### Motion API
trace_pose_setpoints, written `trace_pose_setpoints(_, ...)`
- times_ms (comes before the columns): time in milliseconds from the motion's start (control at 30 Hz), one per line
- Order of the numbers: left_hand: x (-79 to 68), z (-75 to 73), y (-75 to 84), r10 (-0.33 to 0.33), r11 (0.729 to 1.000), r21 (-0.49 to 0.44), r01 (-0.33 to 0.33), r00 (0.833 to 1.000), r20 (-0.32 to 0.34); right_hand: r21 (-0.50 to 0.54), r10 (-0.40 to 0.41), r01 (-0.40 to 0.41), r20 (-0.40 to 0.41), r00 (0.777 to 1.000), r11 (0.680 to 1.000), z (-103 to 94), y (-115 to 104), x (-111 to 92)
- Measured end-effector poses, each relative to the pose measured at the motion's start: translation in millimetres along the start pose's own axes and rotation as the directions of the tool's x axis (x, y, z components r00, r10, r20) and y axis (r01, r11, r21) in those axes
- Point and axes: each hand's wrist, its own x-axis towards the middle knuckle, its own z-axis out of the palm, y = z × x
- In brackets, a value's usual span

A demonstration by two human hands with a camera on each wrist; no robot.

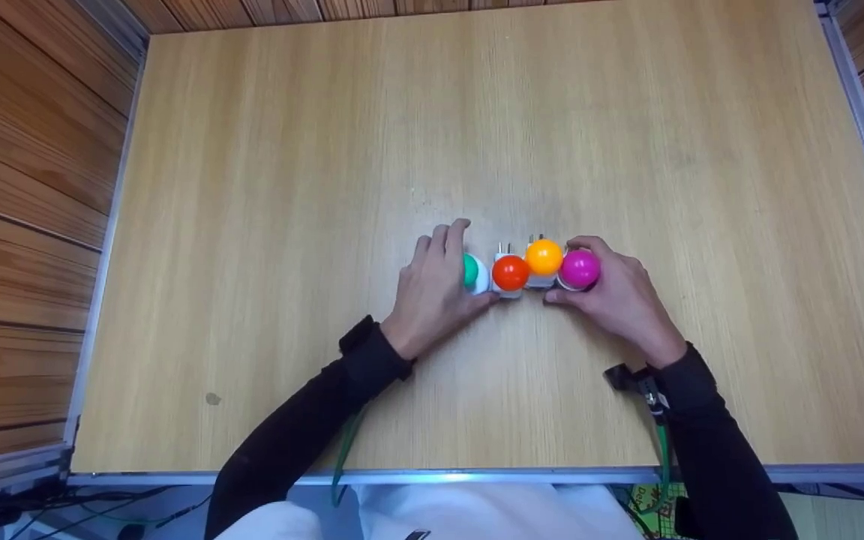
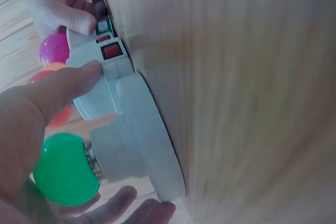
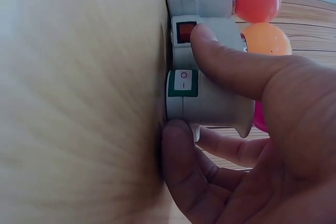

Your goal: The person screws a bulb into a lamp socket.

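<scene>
Several coloured bulbs stand in a row in white bulb holders: a green bulb point(image 1: 470, 270), a red bulb point(image 1: 511, 272), an orange bulb point(image 1: 544, 257) and a magenta bulb point(image 1: 580, 268). My left hand point(image 1: 436, 281) lies around the green bulb's round holder point(image 2: 142, 135). Its thumb touches the red bulb's holder point(image 2: 94, 98) near a red switch, and its fingertips reach the round base. My right hand point(image 1: 623, 296) curls round the magenta bulb's holder point(image 3: 210, 103), its thumb across the orange bulb's holder point(image 3: 184, 56) beside the switch.
The row stands on a wide wooden table point(image 1: 289, 187), with metal prongs pointing to the far side. Wooden panels point(image 1: 27, 225) border the table at the left, right and back. Green cables point(image 1: 348, 450) hang from both wrists over the front edge.
</scene>
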Motion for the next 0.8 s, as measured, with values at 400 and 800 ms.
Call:
trace_pose_setpoints(400, 5.6, -8.0, -13.8, -0.068, 0.995, -0.068, 0.073, 0.994, 0.082, 0.014, 0.005, -0.006, 0.049, 0.999, 1.000, -8.0, -0.8, 17.3)
trace_pose_setpoints(800, 2.9, -8.3, -20.4, -0.104, 0.992, -0.055, 0.110, 0.990, 0.099, 0.000, -0.020, 0.020, 0.041, 0.999, 1.000, -8.3, -0.7, 22.3)
